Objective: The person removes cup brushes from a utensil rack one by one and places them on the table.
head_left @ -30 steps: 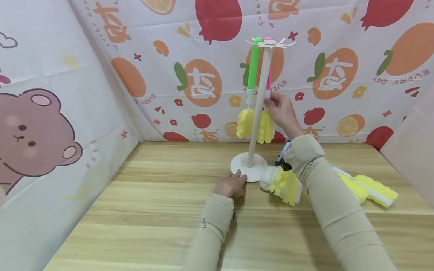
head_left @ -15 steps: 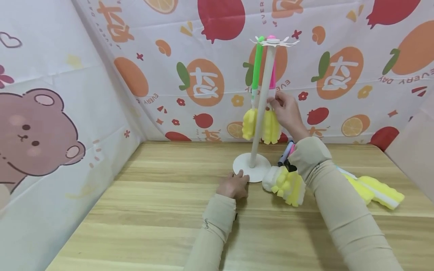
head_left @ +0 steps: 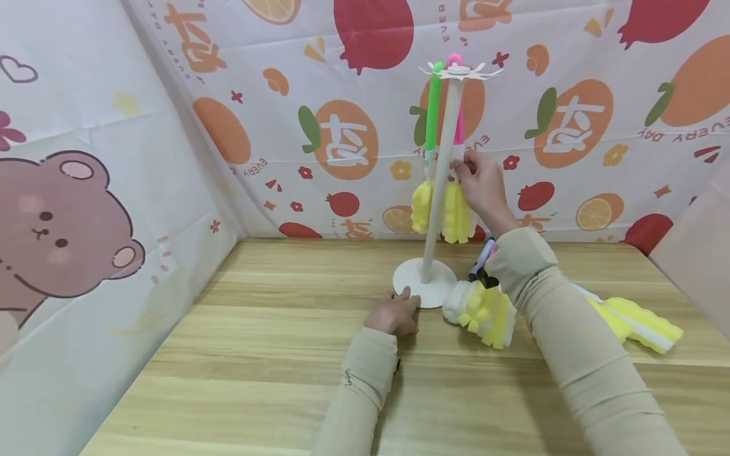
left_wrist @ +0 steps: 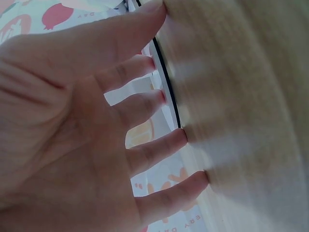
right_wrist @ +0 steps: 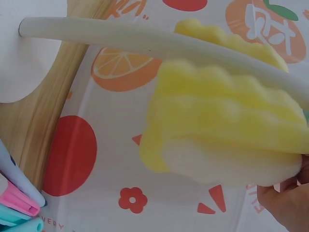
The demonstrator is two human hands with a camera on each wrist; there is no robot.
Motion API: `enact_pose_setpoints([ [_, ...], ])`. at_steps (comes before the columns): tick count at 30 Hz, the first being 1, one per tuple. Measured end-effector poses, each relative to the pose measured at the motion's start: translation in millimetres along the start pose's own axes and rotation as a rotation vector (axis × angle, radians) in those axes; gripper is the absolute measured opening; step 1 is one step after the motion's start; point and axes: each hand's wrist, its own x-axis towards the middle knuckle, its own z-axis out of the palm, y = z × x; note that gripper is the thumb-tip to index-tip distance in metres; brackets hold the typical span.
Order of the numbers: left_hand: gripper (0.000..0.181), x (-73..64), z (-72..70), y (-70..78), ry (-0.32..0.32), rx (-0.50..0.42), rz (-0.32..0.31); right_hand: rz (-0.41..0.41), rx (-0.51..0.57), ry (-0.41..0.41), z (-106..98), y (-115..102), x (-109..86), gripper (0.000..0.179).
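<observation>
A white stand with a round base (head_left: 406, 278), a thin pole (head_left: 445, 164) and a hooked top ring (head_left: 481, 75) stands on the table. My left hand (head_left: 393, 314) rests on the base's near edge; in the left wrist view its fingers (left_wrist: 145, 104) are spread, some tips on the rim. Behind the pole, my right hand (head_left: 481, 187) pinches a pink-handled sponge brush (head_left: 458, 212) just above its yellow-and-white sponge. The brush's pink loop (head_left: 454, 59) shows above the ring. A green-handled sponge brush (head_left: 433, 117) hangs from the ring at left.
Right of the base lie a yellow-and-white sponge head (head_left: 485, 310) and several brush handles (head_left: 481, 258). More sponge brushes (head_left: 641, 323) lie farther right, partly behind the right forearm. A fruit-printed cloth (head_left: 365, 158) hangs behind the table.
The pink brush's loop has risen slightly above the ring, with my right hand still pinching the brush. The green brush has swung a little to the right. My left hand stays on the base.
</observation>
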Motion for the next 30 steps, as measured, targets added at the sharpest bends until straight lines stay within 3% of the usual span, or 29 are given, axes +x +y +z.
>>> enact_pose_setpoints([
  [4,0.051,0.4,-0.2,0.5,-0.006,-0.001,-0.001,-0.004,-0.016,0.03,-3,-1,1.5,0.026],
  [11,0.048,-1.7,-5.1,0.4,-0.008,-0.003,0.011,0.022,-0.031,0.002,-7,-1,1.7,0.029],
  [30,0.049,2.6,-0.7,-1.7,-0.01,-0.02,0.013,0.113,-0.028,0.001,-24,13,-2.3,0.032],
])
